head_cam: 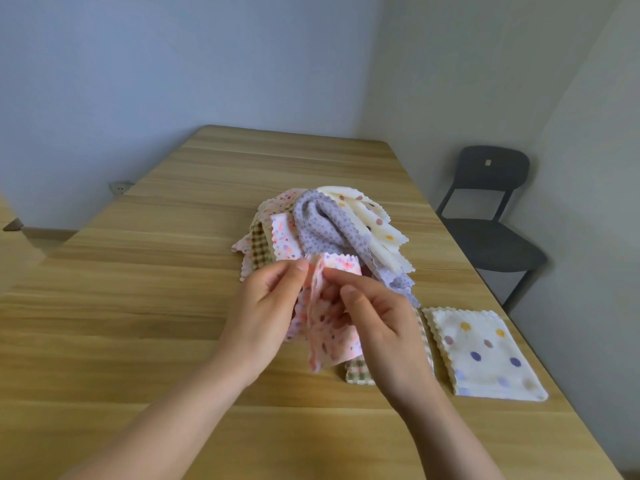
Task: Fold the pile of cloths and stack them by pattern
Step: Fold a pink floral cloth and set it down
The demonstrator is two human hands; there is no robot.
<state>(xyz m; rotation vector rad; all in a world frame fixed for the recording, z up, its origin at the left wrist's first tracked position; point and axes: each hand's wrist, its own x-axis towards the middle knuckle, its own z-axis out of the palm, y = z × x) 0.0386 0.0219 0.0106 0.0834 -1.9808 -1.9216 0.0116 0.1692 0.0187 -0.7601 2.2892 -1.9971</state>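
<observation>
**Both hands pinch a pink cloth above the table**

You hold a pink cloth (329, 327) up over the table (138, 306), near the middle. Your left hand (266, 317) pinches its top edge between thumb and fingers; your right hand (377, 327) grips the same cloth just to the right, thumb on the near face. The cloth hangs crumpled between the two hands, and its lower end drops toward the table.

Just beyond your hands lies the pile (322, 230) of unfolded cloths: a lilac cloth (322, 226) draped over the top, a cream dotted one (374, 223) on its right, pink spotted and checked pieces on its left.

To the right, near you, a folded dotted cloth (485, 351) lies flat. Between it and your right hand a folded checked cloth (360, 372) shows, partly hidden by your wrist.

A dark chair (491, 216) stands beyond the table's right edge.
</observation>
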